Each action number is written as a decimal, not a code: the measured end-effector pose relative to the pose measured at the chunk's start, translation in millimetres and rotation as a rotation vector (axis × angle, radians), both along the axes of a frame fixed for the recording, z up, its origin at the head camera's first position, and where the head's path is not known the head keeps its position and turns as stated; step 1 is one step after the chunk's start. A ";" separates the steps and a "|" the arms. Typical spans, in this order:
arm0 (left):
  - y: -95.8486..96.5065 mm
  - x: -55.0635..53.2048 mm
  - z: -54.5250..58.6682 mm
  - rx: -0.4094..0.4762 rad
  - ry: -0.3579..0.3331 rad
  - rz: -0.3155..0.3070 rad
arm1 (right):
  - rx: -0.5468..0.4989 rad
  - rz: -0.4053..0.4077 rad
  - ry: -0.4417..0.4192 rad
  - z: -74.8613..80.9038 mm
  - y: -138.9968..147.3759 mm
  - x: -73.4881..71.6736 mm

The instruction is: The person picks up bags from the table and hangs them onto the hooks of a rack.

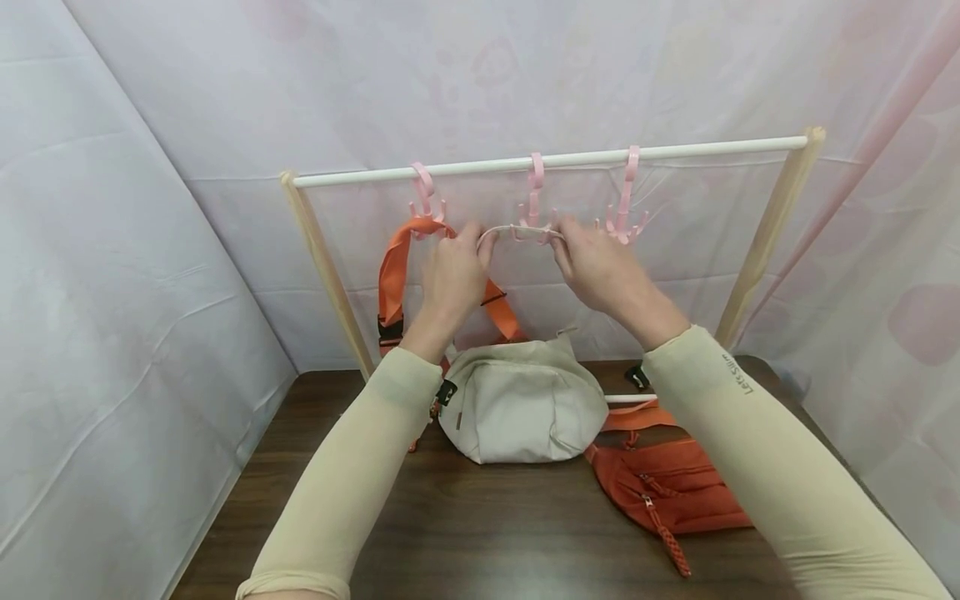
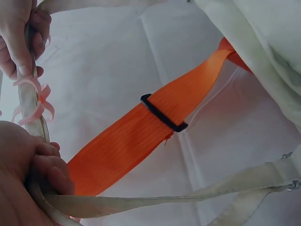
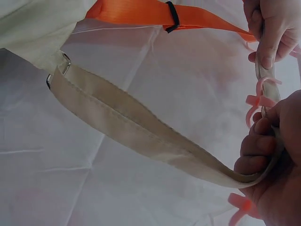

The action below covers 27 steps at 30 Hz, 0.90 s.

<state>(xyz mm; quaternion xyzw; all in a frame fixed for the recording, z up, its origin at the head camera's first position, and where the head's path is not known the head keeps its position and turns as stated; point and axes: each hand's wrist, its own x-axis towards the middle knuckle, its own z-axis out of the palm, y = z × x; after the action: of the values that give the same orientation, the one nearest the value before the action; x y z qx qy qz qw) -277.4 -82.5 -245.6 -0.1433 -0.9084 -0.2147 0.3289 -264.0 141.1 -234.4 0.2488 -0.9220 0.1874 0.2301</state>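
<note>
A cream bag (image 1: 523, 404) hangs low over the table, its strap (image 1: 498, 228) drawn up to the middle pink hook (image 1: 535, 208). My left hand (image 1: 456, 271) grips the strap to the left of that hook, and my right hand (image 1: 606, 271) grips it on the other side. Between the two hands the strap runs across the hook's prongs, as the left wrist view also shows; whether it bears the weight I cannot tell. Right beside my left hand, an orange strap (image 1: 395, 271) is looped over the left pink hook (image 1: 424, 196).
A white rail (image 1: 480, 167) on wooden posts (image 1: 772, 233) carries the hooks, including a right pink hook (image 1: 627, 200). An orange-red waist bag (image 1: 660, 492) lies on the brown table (image 1: 465, 533), partly behind my right sleeve. Pale curtains (image 1: 150, 250) surround the table.
</note>
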 end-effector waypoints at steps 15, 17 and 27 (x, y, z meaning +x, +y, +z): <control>-2.7 7.4 -25.4 0.022 -0.058 -0.023 | -0.047 0.007 -0.098 -17.1 -2.6 -4.0; -3.9 8.8 -28.6 0.026 -0.064 -0.022 | -0.050 0.014 -0.088 -19.1 -2.6 -4.1; -13.8 14.9 -48.4 0.048 -0.098 -0.013 | -0.042 0.032 -0.096 -29.4 -2.1 -3.5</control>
<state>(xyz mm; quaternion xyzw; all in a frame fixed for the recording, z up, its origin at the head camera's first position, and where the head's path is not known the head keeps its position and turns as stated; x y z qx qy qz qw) -262.5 -96.3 -294.0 -0.1305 -0.9171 -0.2452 0.2858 -267.5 139.0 -263.8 0.2494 -0.9237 0.2220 0.1878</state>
